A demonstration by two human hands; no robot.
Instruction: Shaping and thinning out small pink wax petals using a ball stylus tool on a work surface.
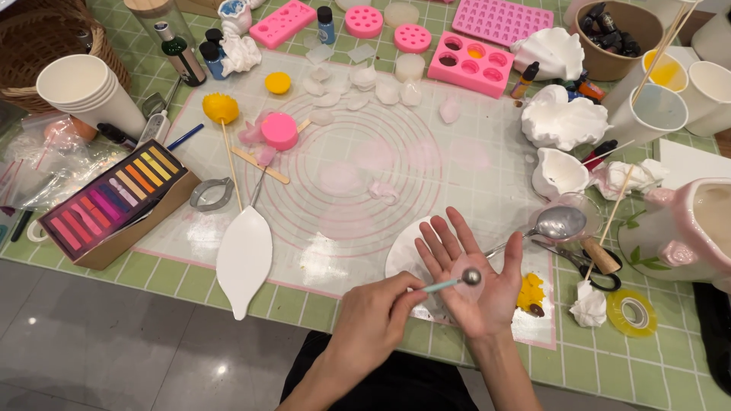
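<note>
Your right hand (476, 278) lies open, palm up, cradling a pale pink petal (466, 288); your left hand (377, 316) pinches the ball-tipped tool (457, 281) onto it, above the translucent mat (365, 167) on the green checked tablecloth (655, 358).

Pale pink petal (474, 289), silver ball tool (470, 276), green checked tablecloth (655, 358).

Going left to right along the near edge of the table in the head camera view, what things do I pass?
Pastel box → white leaf shape → left hand → ball tool on the right hand → scissors → tape roll
</note>
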